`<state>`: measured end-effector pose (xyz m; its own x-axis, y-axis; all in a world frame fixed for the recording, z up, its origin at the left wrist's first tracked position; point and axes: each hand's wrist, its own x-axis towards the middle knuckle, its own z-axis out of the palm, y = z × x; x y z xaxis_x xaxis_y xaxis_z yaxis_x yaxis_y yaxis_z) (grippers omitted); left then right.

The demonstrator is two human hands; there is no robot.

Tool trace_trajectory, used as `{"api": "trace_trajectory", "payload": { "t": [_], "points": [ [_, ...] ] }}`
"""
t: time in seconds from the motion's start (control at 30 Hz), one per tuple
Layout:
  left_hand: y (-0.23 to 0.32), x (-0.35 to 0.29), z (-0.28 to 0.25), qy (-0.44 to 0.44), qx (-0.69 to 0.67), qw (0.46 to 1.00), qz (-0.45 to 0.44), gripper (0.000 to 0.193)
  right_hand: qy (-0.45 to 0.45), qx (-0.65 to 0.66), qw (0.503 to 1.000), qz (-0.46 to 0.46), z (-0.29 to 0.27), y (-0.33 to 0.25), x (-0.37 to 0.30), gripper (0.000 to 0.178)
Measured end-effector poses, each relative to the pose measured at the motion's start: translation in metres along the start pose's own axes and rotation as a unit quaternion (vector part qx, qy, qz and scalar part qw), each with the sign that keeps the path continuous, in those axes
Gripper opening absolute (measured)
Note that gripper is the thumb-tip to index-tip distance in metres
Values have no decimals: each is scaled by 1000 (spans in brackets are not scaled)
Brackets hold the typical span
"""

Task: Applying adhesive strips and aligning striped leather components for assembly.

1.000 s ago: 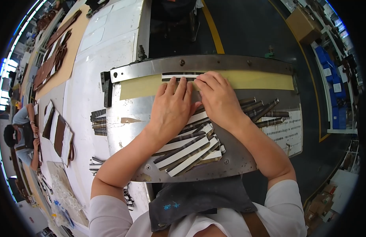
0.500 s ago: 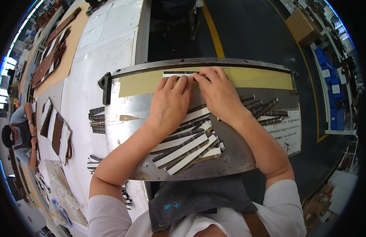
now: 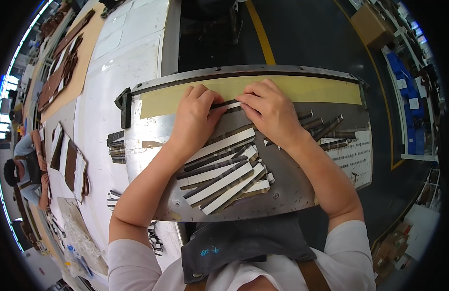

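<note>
A narrow black-and-white strip (image 3: 229, 106) spans the gap between my hands, over the near edge of the yellow band (image 3: 326, 90). My left hand (image 3: 193, 116) pinches its left end, thumb beneath and fingers curled. At the other end, my right hand (image 3: 269, 109) grips it between thumb and forefinger. Both hands hide the strip's ends. Nearer to me, a loose pile of similar white and dark strips (image 3: 219, 182) lies on the metal plate (image 3: 149, 133). Several darker strips (image 3: 326, 127) lie right of my right wrist.
A raised metal rail (image 3: 214, 71) runs along the plate's far edge, with a black bracket (image 3: 125, 107) at its left end. A white table (image 3: 96, 145) with more strips (image 3: 116, 147) adjoins on the left. Further left, a co-worker (image 3: 28, 169) works. A printed sheet (image 3: 350, 162) lies right.
The strip has come away from the far rail toward me and now slants slightly. My left fingers, earlier laid along it, have moved left and closed around its end.
</note>
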<state>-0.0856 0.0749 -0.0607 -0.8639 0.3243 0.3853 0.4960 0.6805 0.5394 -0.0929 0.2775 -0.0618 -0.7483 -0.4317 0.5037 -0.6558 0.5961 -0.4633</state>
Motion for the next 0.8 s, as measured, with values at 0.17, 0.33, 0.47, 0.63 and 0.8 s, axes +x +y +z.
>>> {"api": "trace_trajectory", "payload": {
  "t": [0.17, 0.33, 0.47, 0.63, 0.8],
  "points": [
    [5, 2, -7, -54, -124, 986, -102, 17, 15, -20, 999, -37, 0, 2, 2, 18],
    [5, 8, -13, -46, -398, 888, -226, 19, -11, 94, 994, 62, -10, 3, 3, 17],
    [6, 9, -14, -11, -578, 764, -287, 20, -48, 274, 933, 229, -16, -9, 4, 16],
    [10, 3, -9, -40, -619, 720, -311, 19, -7, 479, 818, 318, -13, -21, 5, 15],
    [14, 0, -7, -26, -575, 765, -290, 19, 116, 115, 985, 53, -9, -21, 6, 20]
  ]
}}
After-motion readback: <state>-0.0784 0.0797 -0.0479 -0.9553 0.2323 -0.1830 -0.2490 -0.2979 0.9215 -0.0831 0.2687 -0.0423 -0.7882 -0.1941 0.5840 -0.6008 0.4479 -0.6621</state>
